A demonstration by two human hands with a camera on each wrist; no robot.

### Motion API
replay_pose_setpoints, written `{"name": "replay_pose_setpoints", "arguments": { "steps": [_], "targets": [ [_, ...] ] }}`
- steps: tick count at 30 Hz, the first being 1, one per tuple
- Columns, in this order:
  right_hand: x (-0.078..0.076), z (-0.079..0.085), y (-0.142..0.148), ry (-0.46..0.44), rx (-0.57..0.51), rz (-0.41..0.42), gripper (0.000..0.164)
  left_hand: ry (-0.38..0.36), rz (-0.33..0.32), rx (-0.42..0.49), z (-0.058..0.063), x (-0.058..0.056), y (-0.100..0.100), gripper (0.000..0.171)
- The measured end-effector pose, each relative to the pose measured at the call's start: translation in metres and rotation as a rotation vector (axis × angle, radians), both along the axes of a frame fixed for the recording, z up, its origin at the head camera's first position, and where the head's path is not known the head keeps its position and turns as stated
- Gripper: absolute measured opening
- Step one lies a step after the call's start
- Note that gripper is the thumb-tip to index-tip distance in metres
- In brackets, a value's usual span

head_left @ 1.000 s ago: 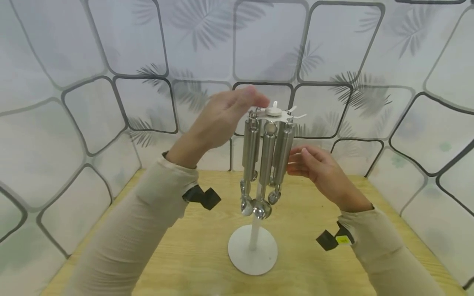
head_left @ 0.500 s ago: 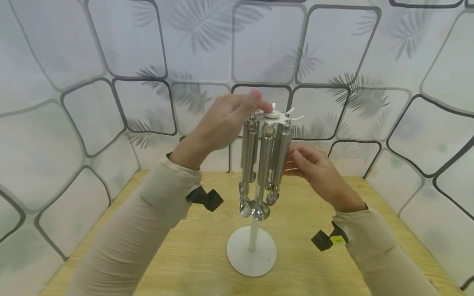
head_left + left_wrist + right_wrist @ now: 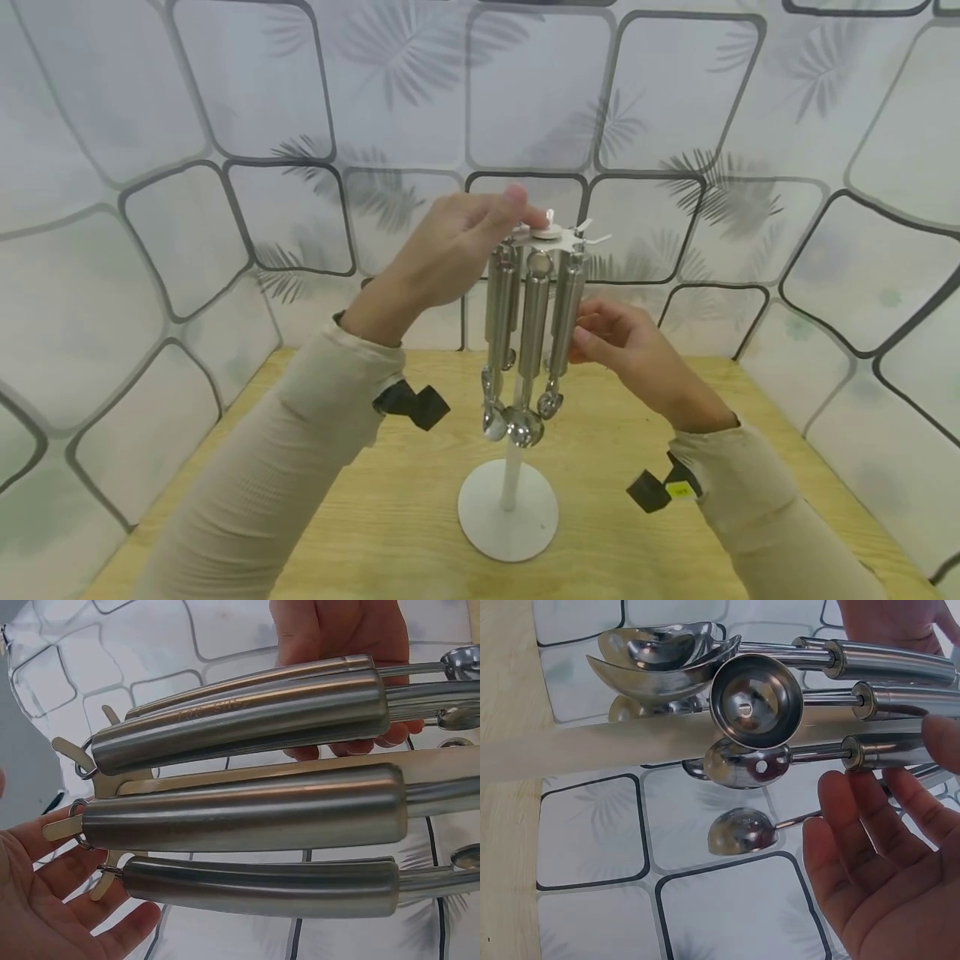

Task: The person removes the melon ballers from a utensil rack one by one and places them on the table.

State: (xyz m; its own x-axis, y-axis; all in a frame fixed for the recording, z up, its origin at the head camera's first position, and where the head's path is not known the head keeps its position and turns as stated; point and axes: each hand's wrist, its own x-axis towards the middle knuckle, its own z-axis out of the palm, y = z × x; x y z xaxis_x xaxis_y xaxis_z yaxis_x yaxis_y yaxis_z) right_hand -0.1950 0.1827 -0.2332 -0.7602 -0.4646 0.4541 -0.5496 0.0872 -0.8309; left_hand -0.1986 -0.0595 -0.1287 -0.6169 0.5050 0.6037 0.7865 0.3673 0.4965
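A white utensil rack [image 3: 507, 510] stands upright on a round base. Several steel utensils hang by rings from its top hooks, among them a ladle [image 3: 525, 427] in front and a slotted spoon [image 3: 550, 403] on the right. My left hand [image 3: 453, 250] rests its fingertips on the rack's top, fingers mostly straight; in the left wrist view its palm lies beside the hooks. With my right hand [image 3: 626, 354], I hold the slotted spoon's handle [image 3: 889, 752]: the thumb lies over it, the fingers reach to its other side. The handles partly hide those fingertips.
The rack stands on a pale wooden table [image 3: 375, 517]. Patterned white sheeting [image 3: 540, 92] encloses the back and both sides. Bare hooks [image 3: 596, 240] stick out at the rack's upper right. Black cube-shaped pieces [image 3: 648, 492] hang at the cuffs.
My right hand has moved slightly left, and its thumb has come against the right-hand handle. The left fingertips have settled lower onto the rack's top. The right-hand handle now hangs farther apart from the front one.
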Motion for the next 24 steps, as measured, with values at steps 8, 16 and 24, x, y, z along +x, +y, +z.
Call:
{"name": "replay_pose_setpoints", "arguments": {
  "steps": [8,16,24],
  "targets": [
    [-0.0021,-0.0032,-0.0011,-0.008,0.042,-0.045,0.023,-0.008,-0.009,0.004,-0.0006,0.0003,0.0002,0.048],
    [0.0009,-0.0003,0.0021,0.027,0.057,-0.082,0.024,0.000,-0.022,-0.002,-0.0004,0.0017,-0.0007,0.043],
    [0.0053,0.0052,0.0061,0.044,0.052,-0.105,0.026,0.031,-0.029,0.002,-0.0005,0.0031,0.0004,0.037]
  ]
}}
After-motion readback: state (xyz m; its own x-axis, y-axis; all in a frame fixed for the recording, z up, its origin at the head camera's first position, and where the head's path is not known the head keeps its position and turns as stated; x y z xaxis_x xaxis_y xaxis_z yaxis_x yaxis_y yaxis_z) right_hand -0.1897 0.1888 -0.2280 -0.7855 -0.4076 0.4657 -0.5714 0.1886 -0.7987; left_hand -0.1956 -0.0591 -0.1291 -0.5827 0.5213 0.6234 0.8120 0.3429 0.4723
